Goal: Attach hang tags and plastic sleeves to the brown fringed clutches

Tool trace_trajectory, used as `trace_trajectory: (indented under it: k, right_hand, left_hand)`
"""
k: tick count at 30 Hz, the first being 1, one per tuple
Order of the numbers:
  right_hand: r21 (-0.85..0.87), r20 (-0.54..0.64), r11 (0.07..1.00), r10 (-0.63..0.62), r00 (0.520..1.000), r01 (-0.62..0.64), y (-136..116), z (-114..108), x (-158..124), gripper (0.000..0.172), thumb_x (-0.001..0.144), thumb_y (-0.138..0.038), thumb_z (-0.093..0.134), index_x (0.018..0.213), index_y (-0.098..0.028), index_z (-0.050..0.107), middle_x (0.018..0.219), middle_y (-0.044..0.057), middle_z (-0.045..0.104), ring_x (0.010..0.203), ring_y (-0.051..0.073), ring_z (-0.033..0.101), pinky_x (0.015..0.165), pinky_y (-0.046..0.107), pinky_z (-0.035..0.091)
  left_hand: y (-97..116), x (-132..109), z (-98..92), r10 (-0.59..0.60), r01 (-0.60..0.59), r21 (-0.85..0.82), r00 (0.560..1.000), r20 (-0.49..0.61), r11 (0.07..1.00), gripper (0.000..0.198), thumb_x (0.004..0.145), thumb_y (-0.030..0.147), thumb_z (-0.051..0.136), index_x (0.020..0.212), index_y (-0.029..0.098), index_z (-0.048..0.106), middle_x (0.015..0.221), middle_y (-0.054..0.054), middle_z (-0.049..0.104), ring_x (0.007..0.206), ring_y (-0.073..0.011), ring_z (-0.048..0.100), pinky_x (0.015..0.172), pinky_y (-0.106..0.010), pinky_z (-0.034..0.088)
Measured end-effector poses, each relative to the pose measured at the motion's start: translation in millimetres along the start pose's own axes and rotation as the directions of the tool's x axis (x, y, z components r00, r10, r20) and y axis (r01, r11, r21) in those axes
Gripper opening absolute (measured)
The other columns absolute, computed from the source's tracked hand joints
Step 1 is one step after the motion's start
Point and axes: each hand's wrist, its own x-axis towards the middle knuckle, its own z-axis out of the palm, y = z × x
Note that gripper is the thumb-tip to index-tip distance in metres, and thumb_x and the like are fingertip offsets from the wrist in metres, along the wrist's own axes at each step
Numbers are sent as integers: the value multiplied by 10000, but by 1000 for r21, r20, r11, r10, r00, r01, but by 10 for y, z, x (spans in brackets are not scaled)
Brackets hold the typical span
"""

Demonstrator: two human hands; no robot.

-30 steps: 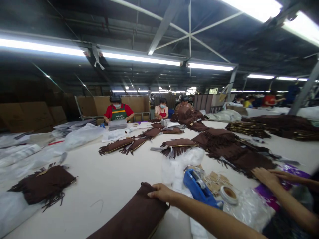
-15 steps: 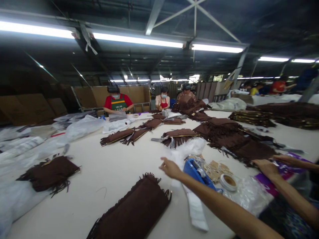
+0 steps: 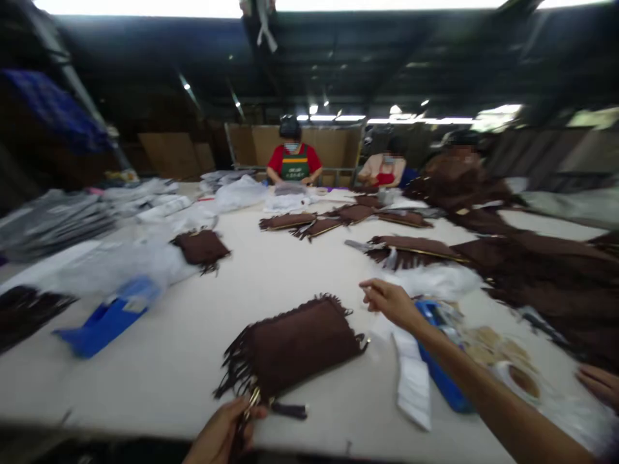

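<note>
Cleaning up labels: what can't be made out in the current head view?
All head view:
Right hand: blur hides whether it pinches anything.
Gold clasp: partly covered by the left hand.
Fringed brown pouch between the hands: underside hidden against the table.
Co-worker's hand: cut off by the right edge.
</note>
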Motion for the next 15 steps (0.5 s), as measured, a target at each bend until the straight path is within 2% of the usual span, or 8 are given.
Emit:
trace_trajectory:
  k: [2, 3, 5, 7, 9, 11, 13, 15]
  right_hand:
    - [-50, 187, 985, -155, 970, 167, 53, 717, -404, 242, 868, -293, 509, 1050, -232, 657, 882, 36, 710, 766, 178, 671, 692, 263, 519]
    - [-66, 253, 963, -237, 938, 261, 45, 1015, -572, 266, 881, -295, 501, 1105, -252, 638, 981, 39, 700, 871, 188, 660, 767, 274, 511]
    - [-110, 334, 898, -371, 867, 426, -14, 1479, -799, 333, 900, -283, 489, 1219, -270, 582, 1153, 59, 645, 1034, 211, 603, 890, 314, 474]
    - [-205, 384, 808, -452, 805, 552, -74, 1775, -882, 370, 911, -267, 480, 1274, -266, 549, 1261, 91, 580, 1116, 246, 543, 938, 378, 439]
    - [-322, 402, 721, -483, 778, 614, -100, 1919, -868, 369, 915, -261, 480, 1276, -259, 554, 1311, 113, 537, 1136, 278, 510, 932, 427, 425]
    - [-390, 411, 673, -484, 773, 629, -110, 1947, -843, 362, 917, -258, 481, 1271, -254, 559, 1315, 118, 529, 1124, 282, 506, 910, 426, 429]
    - [-414, 399, 673, -471, 787, 613, -145, 1918, -889, 355, 918, -244, 473, 1261, -228, 563, 1303, 128, 537, 1132, 283, 502, 909, 418, 427]
    - [-374, 377, 726, -449, 810, 576, -225, 1895, -1048, 343, 923, -219, 442, 1240, -188, 571, 1278, 147, 554, 1131, 281, 511, 911, 407, 425]
  left_hand:
    - [-55, 38, -114, -28, 28, 3, 980, 195, 1000, 227, 810, 302, 635, 891, 96, 585, 737, -75, 674, 498, -106, 546, 484, -220, 444]
    - [-83, 57, -179, -30, 31, 0, 973, 229, 1000, 235, 818, 318, 619, 909, 104, 581, 753, -76, 680, 527, -118, 576, 524, -236, 474]
    - [-148, 81, -312, -47, 43, 25, 972, 231, 999, 239, 831, 327, 590, 931, 110, 577, 804, -99, 694, 593, -147, 628, 594, -277, 521]
    - [-227, 72, -429, -82, 75, 51, 986, 148, 996, 219, 836, 316, 570, 904, 108, 576, 812, -122, 697, 625, -171, 652, 618, -308, 545]
    - [-307, 32, -522, -90, 88, 51, 994, 56, 995, 181, 828, 282, 569, 884, 110, 571, 780, -119, 692, 615, -172, 654, 605, -307, 553]
    - [-370, -28, -592, -37, 37, 38, 999, 3, 999, 175, 822, 272, 584, 904, 119, 563, 749, -97, 681, 586, -152, 641, 569, -276, 543]
    - [-409, -101, -643, 38, -37, 37, 999, -22, 999, 217, 814, 304, 611, 928, 130, 548, 742, -76, 670, 546, -130, 618, 517, -243, 517]
    - [-433, -178, -680, 81, -80, 47, 996, -29, 996, 282, 790, 341, 648, 947, 141, 525, 740, -62, 663, 520, -122, 602, 481, -233, 495]
